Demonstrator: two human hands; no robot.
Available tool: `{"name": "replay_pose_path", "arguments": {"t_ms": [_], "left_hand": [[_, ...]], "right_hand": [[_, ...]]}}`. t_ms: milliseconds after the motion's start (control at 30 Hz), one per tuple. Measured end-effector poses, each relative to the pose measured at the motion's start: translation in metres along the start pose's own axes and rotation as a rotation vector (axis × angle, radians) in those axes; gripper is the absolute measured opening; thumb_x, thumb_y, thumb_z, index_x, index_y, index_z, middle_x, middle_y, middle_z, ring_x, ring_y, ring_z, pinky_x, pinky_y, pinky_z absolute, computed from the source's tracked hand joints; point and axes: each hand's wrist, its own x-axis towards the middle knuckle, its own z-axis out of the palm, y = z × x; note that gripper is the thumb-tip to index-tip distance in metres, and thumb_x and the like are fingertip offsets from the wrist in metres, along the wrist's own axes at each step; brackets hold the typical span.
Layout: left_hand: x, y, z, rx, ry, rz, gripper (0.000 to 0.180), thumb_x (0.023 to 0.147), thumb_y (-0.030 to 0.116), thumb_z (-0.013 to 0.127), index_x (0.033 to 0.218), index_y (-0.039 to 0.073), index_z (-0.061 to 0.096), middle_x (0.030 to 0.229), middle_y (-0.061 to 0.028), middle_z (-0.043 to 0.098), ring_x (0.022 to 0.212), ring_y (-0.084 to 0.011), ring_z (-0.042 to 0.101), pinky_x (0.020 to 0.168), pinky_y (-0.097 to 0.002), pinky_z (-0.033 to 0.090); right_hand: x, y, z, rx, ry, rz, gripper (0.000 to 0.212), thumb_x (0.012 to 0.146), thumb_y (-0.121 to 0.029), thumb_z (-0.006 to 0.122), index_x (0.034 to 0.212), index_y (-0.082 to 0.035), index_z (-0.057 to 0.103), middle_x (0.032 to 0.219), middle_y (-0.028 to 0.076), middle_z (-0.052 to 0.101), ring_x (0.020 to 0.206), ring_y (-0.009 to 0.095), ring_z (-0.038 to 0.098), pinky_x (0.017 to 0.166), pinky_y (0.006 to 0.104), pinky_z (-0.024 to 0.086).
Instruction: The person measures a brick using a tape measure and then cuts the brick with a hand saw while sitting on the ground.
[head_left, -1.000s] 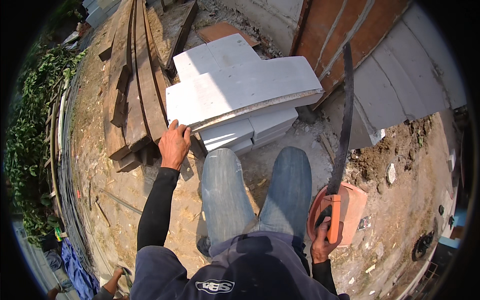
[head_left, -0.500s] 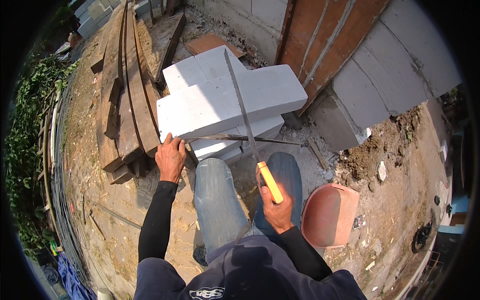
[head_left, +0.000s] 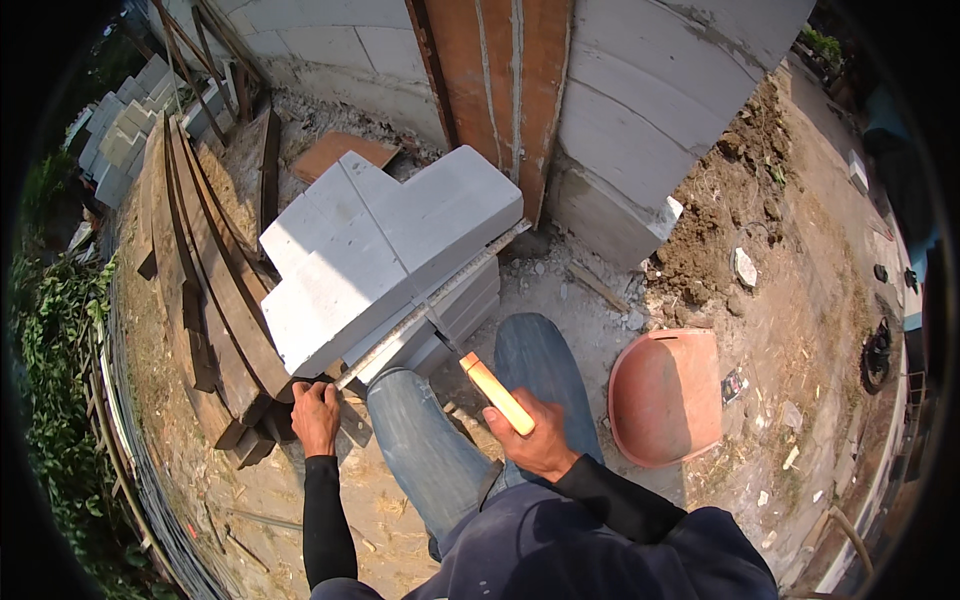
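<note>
My right hand (head_left: 535,437) is closed round the yellow-orange handle of a handsaw (head_left: 496,388). Its blade points away from me toward a white block (head_left: 455,205), where a thin dark line carries on across the top; whether that line is all blade, I cannot tell. My left hand (head_left: 316,415) has its fingers closed at the near left end of a long flat strip (head_left: 478,262). The strip runs along the block's near edge. Further white blocks (head_left: 470,310) lie stacked underneath, close to my knees.
Long timber beams (head_left: 215,330) lie stacked on the left. A pink-red plastic scoop-shaped tub (head_left: 665,400) rests on the ground at right. Behind stand a block wall (head_left: 650,110) and a brown wooden panel (head_left: 535,90). Loose soil (head_left: 720,200) lies beyond the tub.
The saw has come down from above the blocks to the near edge of the top one. The strip now lies along that edge. My view has turned to the right.
</note>
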Motion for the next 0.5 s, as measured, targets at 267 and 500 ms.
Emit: {"name": "replay_pose_path", "arguments": {"t_ms": [267,500], "left_hand": [[0.022,0.016,0.004,0.038,0.05,0.002,0.029,0.096,0.031,0.066,0.103,0.005,0.077,0.113,-0.0193,0.062,0.097,-0.0436,0.068,0.083,-0.0523,0.054],[0.026,0.006,-0.004,0.028,0.046,-0.042,0.029,0.095,0.032,0.067,0.101,0.006,0.078,0.111,-0.0194,0.062,0.097,-0.0432,0.068,0.083,-0.0525,0.055]], "right_hand": [[0.007,0.005,-0.005,-0.004,-0.031,-0.058,0.024,0.093,-0.025,0.077,0.089,-0.006,0.062,0.065,0.011,0.06,0.053,0.031,0.062,0.05,0.0388,0.048],[0.002,0.015,0.0,-0.047,-0.042,-0.019,0.028,0.095,-0.026,0.075,0.084,-0.006,0.058,0.059,0.011,0.056,0.049,0.029,0.059,0.048,0.0387,0.046]]}}
